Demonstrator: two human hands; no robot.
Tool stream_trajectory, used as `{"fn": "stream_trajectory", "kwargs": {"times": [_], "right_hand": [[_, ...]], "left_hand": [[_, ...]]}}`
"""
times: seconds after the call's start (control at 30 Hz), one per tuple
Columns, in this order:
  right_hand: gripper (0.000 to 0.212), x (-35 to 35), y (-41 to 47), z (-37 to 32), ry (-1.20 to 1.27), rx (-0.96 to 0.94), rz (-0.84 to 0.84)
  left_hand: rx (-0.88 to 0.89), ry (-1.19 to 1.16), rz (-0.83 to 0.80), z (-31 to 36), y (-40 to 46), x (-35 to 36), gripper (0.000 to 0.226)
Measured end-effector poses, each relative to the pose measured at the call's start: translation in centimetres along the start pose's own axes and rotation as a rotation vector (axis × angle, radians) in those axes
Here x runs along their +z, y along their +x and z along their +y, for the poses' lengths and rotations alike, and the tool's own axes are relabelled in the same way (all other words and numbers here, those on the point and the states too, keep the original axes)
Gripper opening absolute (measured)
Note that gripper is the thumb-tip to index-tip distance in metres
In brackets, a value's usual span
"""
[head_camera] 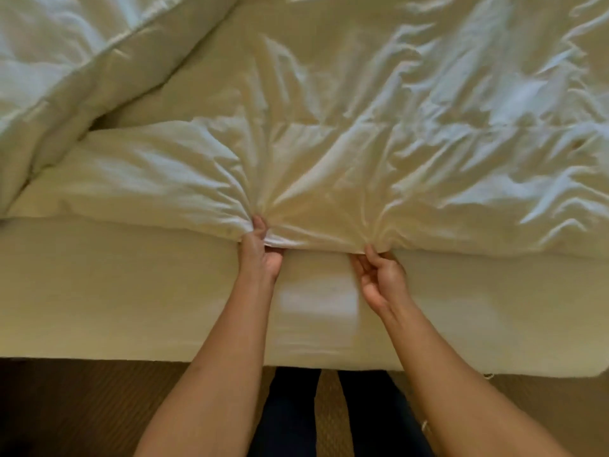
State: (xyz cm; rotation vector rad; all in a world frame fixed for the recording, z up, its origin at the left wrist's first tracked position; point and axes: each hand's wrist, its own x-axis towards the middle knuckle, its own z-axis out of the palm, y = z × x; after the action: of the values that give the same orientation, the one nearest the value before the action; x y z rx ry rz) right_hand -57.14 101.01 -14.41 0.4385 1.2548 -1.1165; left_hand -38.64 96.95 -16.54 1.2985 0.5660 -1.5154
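The left hand (262, 250) is gripping a bunched fistful of the white cover (329, 179), thumb on top and fingers curled underneath. The right hand (379, 278) is pinching the same hem a little further along with thumb and fingertips, its other fingers loosely curled. The cover is lying across the top of the bed, with its near edge sitting right at the lip of the mattress (131, 291). Creases are fanning out from both grips, so the cloth is under tension there.

This looks like the straightening step (the far right of the cover is rumpled). The next move is probably an even pull toward the body, both hands together, then a shift sideways along the hem. A thicker fold of bedding (82, 61) is lying at the upper left, and the person's legs (290, 407) are standing on carpet (66, 407) below.
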Motion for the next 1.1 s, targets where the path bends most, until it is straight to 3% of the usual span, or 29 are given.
{"fn": "stream_trajectory", "kwargs": {"times": [0.07,0.2,0.3,0.4,0.53,0.6,0.7,0.77,0.9,1.0,1.1], "right_hand": [[0.04,-0.3,0.0,0.3,0.074,0.018,-0.025],[0.044,4.6,-0.7,1.6,0.04,0.14,-0.186],[0.032,10.0,-0.4,2.1,0.041,0.152,-0.249],[0.02,11.4,-0.2,1.7,0.053,0.129,-0.285],[0.067,4.1,0.5,4.4,-0.003,0.06,-0.071],[0.069,2.9,0.6,5.1,0.039,0.049,-0.034],[0.047,6.2,-0.2,7.5,-0.01,0.051,-0.143],[0.045,9.3,-0.9,11.0,-0.033,0.055,-0.192],[0.021,17.2,-2.4,19.4,-0.131,0.081,-0.241],[0.024,23.2,-3.7,22.6,-0.071,0.041,-0.364],[0.018,25.6,-4.2,23.6,-0.013,-0.076,-0.38]], "left_hand": [[-0.011,-0.065,-0.131,0.8,-0.4,-0.1,0.022],[0.061,-0.06,-0.336,3.8,-0.9,-0.8,0.041],[0.154,-0.037,-0.312,6.0,-0.7,0.8,0.063],[0.223,-0.07,-0.316,6.7,-0.9,1.3,0.043],[0.1,-0.009,-0.128,3.8,-0.7,-3.0,0.022],[0.043,-0.014,-0.109,4.2,-0.4,-4.6,0.02],[0.04,-0.029,-0.266,7.4,-0.2,-5.7,0.069],[0.055,-0.035,-0.303,10.8,0.5,-6.9,0.079],[0.123,-0.041,-0.306,21.1,1.3,-9.2,0.073],[0.169,-0.144,-0.318,30.9,2.3,-10.3,0.046],[0.21,-0.123,-0.2,36.8,2.7,-10.6,0.022]]}}
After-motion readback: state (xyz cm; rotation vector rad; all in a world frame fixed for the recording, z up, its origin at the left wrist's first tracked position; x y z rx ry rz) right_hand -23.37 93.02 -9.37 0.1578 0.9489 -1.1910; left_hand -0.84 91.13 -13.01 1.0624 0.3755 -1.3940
